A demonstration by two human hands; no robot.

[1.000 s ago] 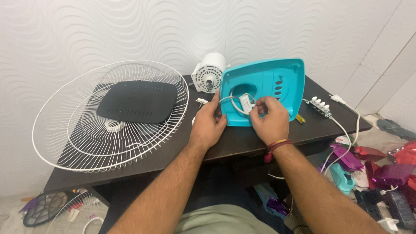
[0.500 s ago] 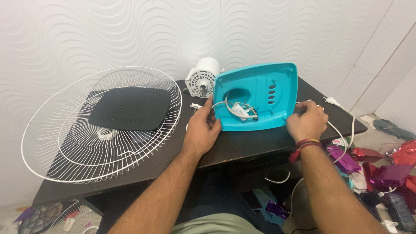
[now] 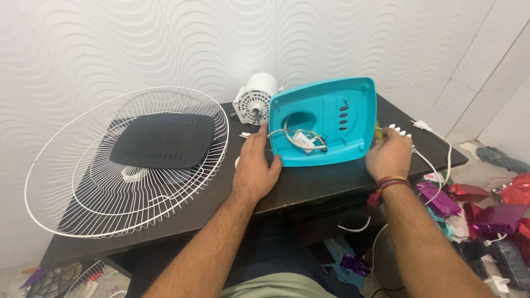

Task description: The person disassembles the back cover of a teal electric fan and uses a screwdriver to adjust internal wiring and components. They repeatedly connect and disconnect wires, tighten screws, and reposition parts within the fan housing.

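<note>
The bright blue plastic fan base (image 3: 326, 118) stands tilted on its edge at the far middle of the dark table (image 3: 309, 185); the left hand (image 3: 255, 168) presses open against its left edge, and it helps to keep that hold firm so the wires do not tug; the right hand (image 3: 389, 154) curls narrow at the right edge. I cannot tell what its fingers pinch; the white switch block (image 3: 398, 131) is partly hidden.

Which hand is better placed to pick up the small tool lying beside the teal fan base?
Right. The right hand already rests over the tool at the teal fan base's right edge; the left hand braces its left edge.
</note>
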